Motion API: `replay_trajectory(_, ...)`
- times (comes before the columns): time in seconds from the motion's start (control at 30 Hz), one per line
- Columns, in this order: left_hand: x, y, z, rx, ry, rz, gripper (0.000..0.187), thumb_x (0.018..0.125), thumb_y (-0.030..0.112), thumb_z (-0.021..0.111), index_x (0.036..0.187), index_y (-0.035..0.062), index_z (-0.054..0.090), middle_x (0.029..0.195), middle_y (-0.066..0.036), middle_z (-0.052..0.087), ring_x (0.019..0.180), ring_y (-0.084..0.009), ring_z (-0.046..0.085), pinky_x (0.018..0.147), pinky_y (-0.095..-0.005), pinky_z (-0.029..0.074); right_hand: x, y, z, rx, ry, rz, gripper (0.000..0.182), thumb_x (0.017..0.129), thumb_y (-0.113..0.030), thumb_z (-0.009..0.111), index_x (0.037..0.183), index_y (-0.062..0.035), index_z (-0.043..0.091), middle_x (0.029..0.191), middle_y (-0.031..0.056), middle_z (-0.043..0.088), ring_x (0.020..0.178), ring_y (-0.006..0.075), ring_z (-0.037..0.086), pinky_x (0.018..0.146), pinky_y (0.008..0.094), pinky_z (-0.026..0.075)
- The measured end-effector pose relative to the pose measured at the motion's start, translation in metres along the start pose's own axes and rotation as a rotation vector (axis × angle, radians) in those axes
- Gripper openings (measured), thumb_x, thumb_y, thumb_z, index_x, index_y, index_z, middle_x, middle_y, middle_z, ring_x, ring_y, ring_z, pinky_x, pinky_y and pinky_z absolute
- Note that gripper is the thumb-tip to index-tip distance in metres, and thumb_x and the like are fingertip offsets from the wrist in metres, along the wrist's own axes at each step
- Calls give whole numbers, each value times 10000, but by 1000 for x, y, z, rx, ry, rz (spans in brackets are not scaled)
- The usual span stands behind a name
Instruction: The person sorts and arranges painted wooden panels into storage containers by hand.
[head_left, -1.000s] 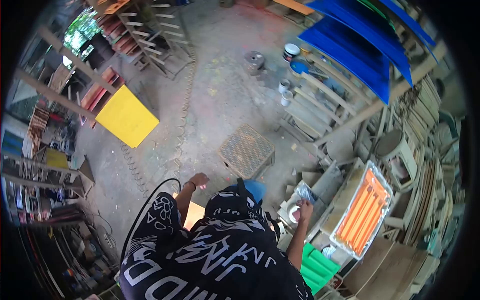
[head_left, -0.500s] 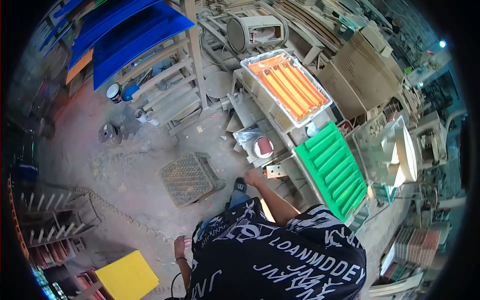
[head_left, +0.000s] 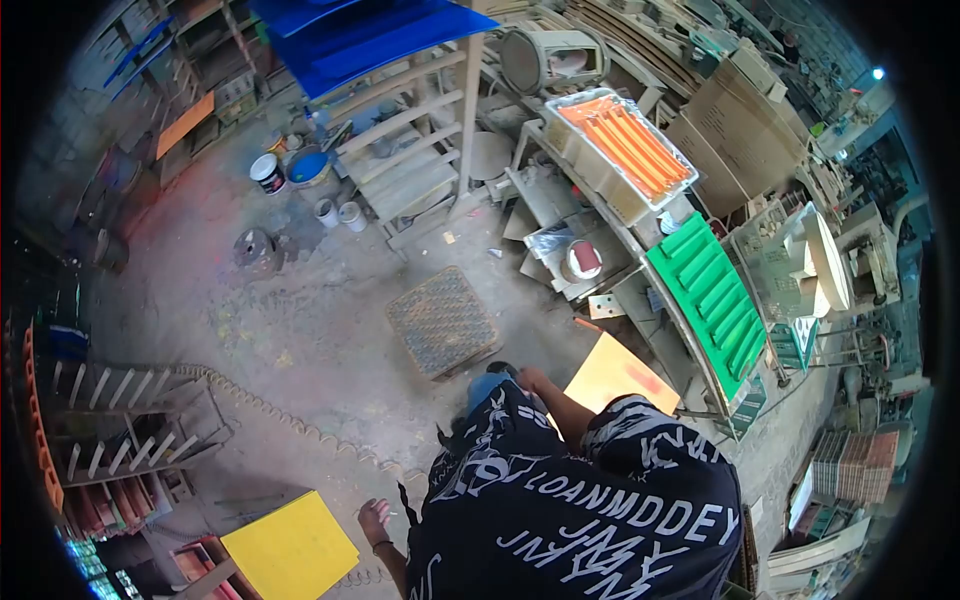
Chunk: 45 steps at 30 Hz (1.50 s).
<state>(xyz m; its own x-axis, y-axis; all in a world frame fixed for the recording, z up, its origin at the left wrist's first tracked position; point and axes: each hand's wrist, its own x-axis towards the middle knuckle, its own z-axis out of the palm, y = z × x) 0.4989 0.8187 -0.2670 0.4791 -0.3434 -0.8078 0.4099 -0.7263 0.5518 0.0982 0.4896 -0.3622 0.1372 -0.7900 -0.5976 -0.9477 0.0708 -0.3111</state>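
My left hand (head_left: 374, 519) hangs low at my left side, its fingers loosely apart with nothing in them. Just left of it lies a yellow panel (head_left: 290, 545). My right hand (head_left: 535, 381) reaches down in front of my body, by my leg and dark shoe; its fingers are mostly hidden. Right of that forearm shows a pale orange panel (head_left: 618, 374), partly covered by my arm and shirt. Ahead of my foot stands a low stool with a woven-patterned top (head_left: 443, 312).
A bench on the right bears a green ridged panel (head_left: 708, 300) and a bin of orange pieces (head_left: 628, 150). A wooden rack with blue panels (head_left: 370, 50) stands ahead, paint buckets (head_left: 267, 174) beside it. A coiled hose (head_left: 290, 416) crosses the floor at left.
The view has turned left, so the stool, bench and rack sit further right. More of the pale orange panel shows beside my right arm. My left hand's fingers are more spread.
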Motion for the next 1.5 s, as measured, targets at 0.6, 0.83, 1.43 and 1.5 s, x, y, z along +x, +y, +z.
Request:
replay_trajectory(0.6,126,-56,-113,-88,534,256,207,798,209,509,904,48,582,786,-103,638,713,-204,631,564,-364,486,127,-424,37,562,-686,-723,188,823,-170,471,896,-22,562,728,105,621,596,186,604,457,282,451)
replay_trajectory(0.83,185,6,-147,-186,443,-105,125,775,132,545,832,48,616,828,-104,639,689,-201,644,483,-318,539,182,-701,71,221,-644,-753,194,881,-179,448,1048,-98,504,832,94,627,711,175,615,554,314,477)
replay_trajectory(1.43,351,302,-490,-559,963,19,293,837,206,389,964,4,558,737,-113,649,636,-180,634,508,-288,465,19,-1330,-103,1027,-1006,-1562,295,882,-136,450,1130,24,457,911,154,602,813,187,593,747,295,474)
replay_trajectory(1.5,351,332,-510,-698,1049,82,302,839,205,383,974,-2,557,742,-119,648,639,-182,633,532,-290,472,-6,-1382,-118,1125,-1226,-1579,334,890,-182,444,1151,27,434,1007,196,569,900,232,579,816,331,460)
